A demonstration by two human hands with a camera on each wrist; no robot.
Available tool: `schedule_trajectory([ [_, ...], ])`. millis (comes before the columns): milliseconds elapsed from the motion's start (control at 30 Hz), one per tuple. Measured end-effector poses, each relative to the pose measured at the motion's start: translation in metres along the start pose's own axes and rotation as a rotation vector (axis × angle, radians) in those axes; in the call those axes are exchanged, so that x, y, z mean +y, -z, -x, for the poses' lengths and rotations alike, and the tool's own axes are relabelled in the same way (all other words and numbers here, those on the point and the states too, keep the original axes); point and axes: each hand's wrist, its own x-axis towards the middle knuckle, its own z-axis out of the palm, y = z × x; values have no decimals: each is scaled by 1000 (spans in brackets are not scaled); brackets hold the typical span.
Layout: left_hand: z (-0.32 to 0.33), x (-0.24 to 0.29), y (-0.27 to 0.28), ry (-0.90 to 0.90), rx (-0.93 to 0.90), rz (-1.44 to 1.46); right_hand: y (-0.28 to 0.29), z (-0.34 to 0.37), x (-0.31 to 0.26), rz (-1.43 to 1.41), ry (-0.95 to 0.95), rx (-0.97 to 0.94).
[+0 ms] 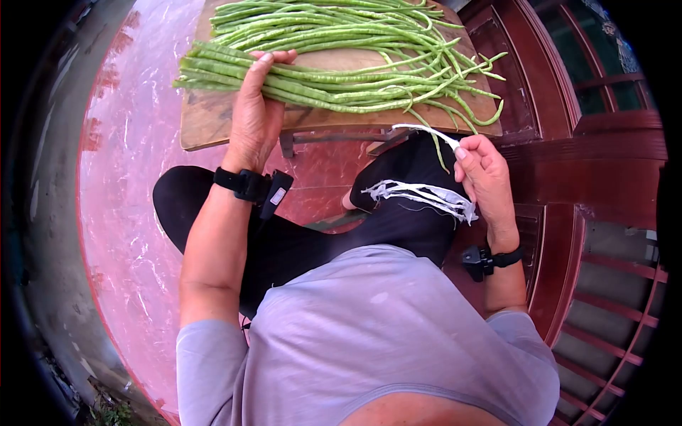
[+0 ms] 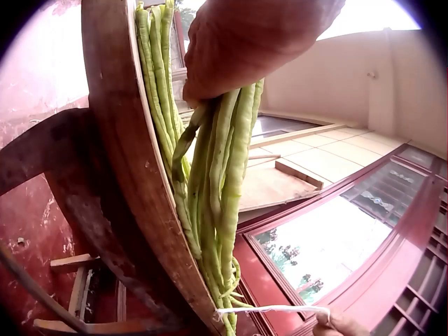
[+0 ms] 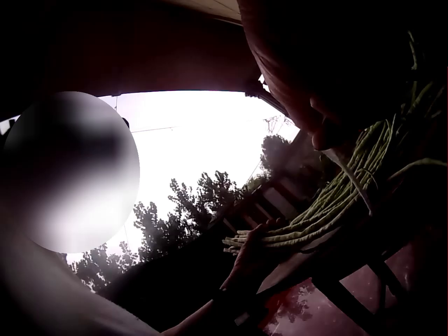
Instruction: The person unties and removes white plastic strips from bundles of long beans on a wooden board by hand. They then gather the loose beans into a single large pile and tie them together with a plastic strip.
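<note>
A bundle of long green yardlong beans (image 1: 327, 91) lies along the near side of a small wooden table (image 1: 202, 124). My left hand (image 1: 257, 110) grips it near its even left end, thumb on top. At the table's near right corner, my right hand (image 1: 486, 170) pinches one end of a white strip (image 1: 426, 129) between thumb and fingers. The strip's free end points left, close to the thin bean tips. In the left wrist view the strip (image 2: 273, 309) stretches across the bundle's lower end. More white strips (image 1: 426, 197) lie on the right thigh, below that hand.
A larger pile of yardlong beans (image 1: 320, 28) covers the far part of the table. Some thin bean tips hang over its right edge. A dark red door frame (image 1: 547, 170) stands close on the right. Reddish floor (image 1: 135, 177) spreads to the left.
</note>
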Motion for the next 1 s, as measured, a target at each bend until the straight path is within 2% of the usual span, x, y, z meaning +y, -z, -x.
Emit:
schedule_trajectory([
  [100,1,0,-2,5,-5,-19,-5,-6,-52,-61,119,49],
  [167,0,-1,2,-9,-19,-30,-6,-14,-81,-107,211,-2],
  [233,6,3,-7,-8,-7,-85,-20,-29,-103,-26,372,96],
  [367,13,12,-18,21,-27,-154,-61,-72,-136,49,728,153],
  [433,13,14,-21,16,-56,-142,-91,-100,-141,233,810,195],
  [467,13,15,-22,2,-54,-143,-103,-118,-137,488,846,226],
  [567,14,11,-22,-28,-35,-145,-150,-149,-123,799,810,160],
  [600,14,10,-20,-33,-29,-154,-160,-160,-112,808,857,70],
  [633,15,10,-20,-37,-21,-163,-169,-162,-109,813,810,-69],
  [733,15,6,-29,-159,80,-131,-185,-168,-105,730,778,-313],
  [800,14,8,-22,-75,69,-179,-187,-172,-106,690,801,-410],
  [900,13,7,-16,-45,78,-227,-187,-165,-119,443,426,-589],
  [1000,10,7,-11,18,132,-213,-181,-155,-133,449,477,-567],
])
